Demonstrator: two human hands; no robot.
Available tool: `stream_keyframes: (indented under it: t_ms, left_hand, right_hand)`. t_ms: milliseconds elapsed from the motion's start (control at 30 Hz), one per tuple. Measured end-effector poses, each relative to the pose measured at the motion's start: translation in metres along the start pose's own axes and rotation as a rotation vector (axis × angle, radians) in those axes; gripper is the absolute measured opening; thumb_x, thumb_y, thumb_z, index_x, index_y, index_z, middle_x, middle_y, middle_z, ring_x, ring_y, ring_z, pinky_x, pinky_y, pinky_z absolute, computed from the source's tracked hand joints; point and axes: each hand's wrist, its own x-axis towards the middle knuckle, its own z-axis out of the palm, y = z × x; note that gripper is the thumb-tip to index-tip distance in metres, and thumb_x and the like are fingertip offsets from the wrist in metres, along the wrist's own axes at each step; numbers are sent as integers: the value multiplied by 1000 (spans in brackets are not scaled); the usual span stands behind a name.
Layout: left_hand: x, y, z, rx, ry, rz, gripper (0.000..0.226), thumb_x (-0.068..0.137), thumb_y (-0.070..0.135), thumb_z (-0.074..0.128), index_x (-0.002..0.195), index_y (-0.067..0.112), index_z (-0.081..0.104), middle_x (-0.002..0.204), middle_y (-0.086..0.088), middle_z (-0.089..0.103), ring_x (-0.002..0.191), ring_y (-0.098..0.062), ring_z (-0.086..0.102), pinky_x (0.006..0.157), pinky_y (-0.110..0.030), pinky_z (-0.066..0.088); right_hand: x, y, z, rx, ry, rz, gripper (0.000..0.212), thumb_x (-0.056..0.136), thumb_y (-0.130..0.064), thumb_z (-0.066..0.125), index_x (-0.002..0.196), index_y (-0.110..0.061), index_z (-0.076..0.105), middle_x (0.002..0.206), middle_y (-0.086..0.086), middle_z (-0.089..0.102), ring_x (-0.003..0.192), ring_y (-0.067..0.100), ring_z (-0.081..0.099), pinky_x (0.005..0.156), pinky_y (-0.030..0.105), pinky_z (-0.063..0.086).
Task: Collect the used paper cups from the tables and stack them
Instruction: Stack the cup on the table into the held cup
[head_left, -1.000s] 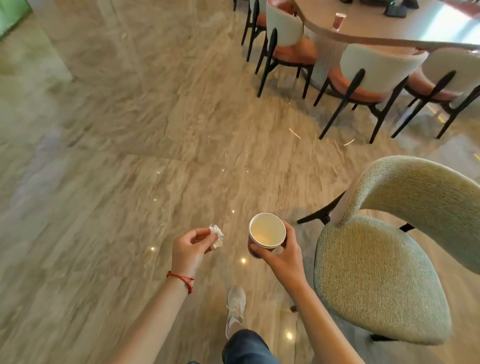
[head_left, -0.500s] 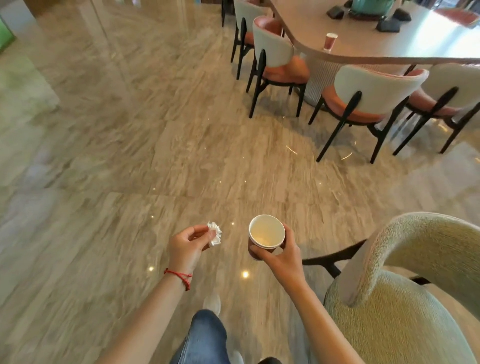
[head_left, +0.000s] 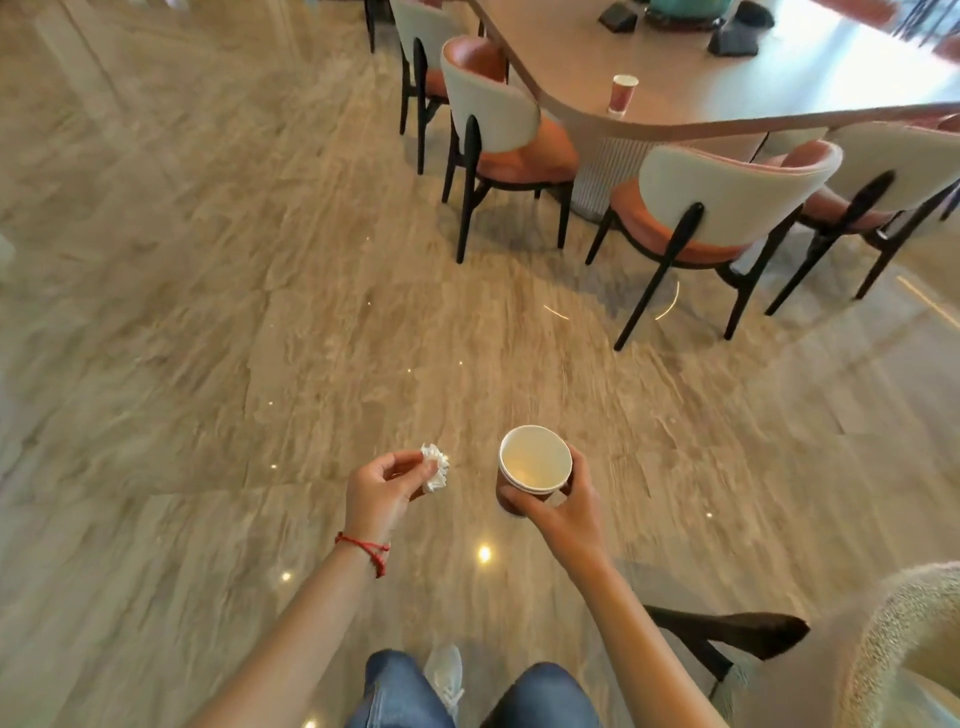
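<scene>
Holding a stack of paper cups upright, the right hand has its grip wrapped around the side, thumb near the double rim; the top cup looks empty inside. The left hand, with a red string at the wrist, pinches a crumpled white tissue between thumb and fingertips. Both hands hang over the polished stone floor, well apart from the long wooden surface ahead on the right.

On that surface, near its curved edge, one red paper cup stands upright by itself. Farther back lie some dark objects, too blurred to name. White-backed chairs with orange seats and black legs ring the edge, and two of them stand between the person and the cup. A pale green upholstered chair fills the lower right corner, beside the right forearm.

Against the frame half a second ago, the surface and its cup sit lower and larger in view, and the green chair has slid toward the corner. Both knees in blue jeans now show at the bottom edge. Neither grip has changed.
</scene>
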Motion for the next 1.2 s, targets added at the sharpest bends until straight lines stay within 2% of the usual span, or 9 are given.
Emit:
stream_keyframes:
  t_ms: [133, 267, 400, 500, 600, 800, 933, 1067, 1200]
  left_hand:
    - [61, 25, 35, 8, -37, -11, 10, 74, 2, 73, 80, 8, 68, 72, -4, 68, 58, -3, 65, 53, -12, 51]
    - [119, 39, 82, 29, -88, -31, 14, 75, 3, 72, 88, 2, 67, 78, -10, 68, 67, -14, 64, 57, -13, 53]
    - [175, 57, 137, 28, -80, -14, 11, 75, 1, 72, 84, 3, 67, 71, -3, 69, 58, -4, 65, 56, -13, 53]
    - [210, 77, 178, 7, -92, -9, 9, 75, 2, 72, 77, 9, 68, 63, 4, 71, 57, -4, 65, 54, -14, 52]
    - [245, 96, 212, 16, -94, -2, 9, 74, 4, 73, 78, 11, 69, 65, 3, 71, 61, -6, 67, 56, -15, 53]
    - [314, 127, 266, 13, -108, 8, 11, 73, 6, 75, 75, 15, 68, 62, 5, 72, 61, -5, 68, 54, -13, 51]
    - [375, 146, 303, 8, -141, 7, 12, 73, 4, 74, 75, 13, 68, 60, 5, 71, 59, -4, 66, 53, -13, 51]
    - [446, 165, 339, 10, -178, 0, 11, 74, 3, 73, 76, 12, 68, 62, 4, 71, 60, -5, 67, 55, -13, 52]
    - [518, 192, 371, 23, -191, -29, 10, 74, 4, 73, 78, 12, 68, 71, -1, 71, 64, -8, 67, 57, -15, 53]
  right_hand:
    - [64, -12, -6, 15, 56, 2, 64, 61, -22, 87, 104, -45, 45, 101, -22, 59, 94, -19, 51, 71, 0, 39]
    - [135, -13, -18, 31, 89, 3, 64, 61, -22, 87, 105, -46, 46, 104, -21, 58, 94, -18, 51, 72, 1, 40]
    - [209, -12, -38, 56, 90, -17, 65, 63, -19, 86, 109, -42, 46, 107, -17, 59, 95, -14, 53, 72, 3, 42]
    - [261, -16, -57, 62, 104, -22, 66, 64, -20, 86, 113, -38, 47, 110, -15, 58, 97, -13, 53, 72, 3, 42]
    - [312, -22, -75, 63, 109, -15, 69, 63, -22, 86, 118, -34, 46, 110, -18, 58, 98, -13, 53, 74, 4, 42]
    - [399, -31, -95, 51, 144, -29, 67, 63, -20, 86, 109, -45, 45, 107, -22, 57, 97, -14, 52, 72, 3, 42]
    - [467, -33, -101, 44, 174, -25, 67, 63, -21, 85, 112, -42, 45, 107, -23, 56, 100, -14, 51, 75, 4, 43]
    - [545, -37, -99, 31, 200, -17, 71, 63, -25, 85, 119, -35, 44, 109, -23, 56, 102, -10, 51, 77, 6, 44]
    - [622, -53, -94, 23, 199, 12, 72, 62, -32, 84, 121, -36, 43, 112, -22, 56, 103, -11, 51, 76, 9, 45]
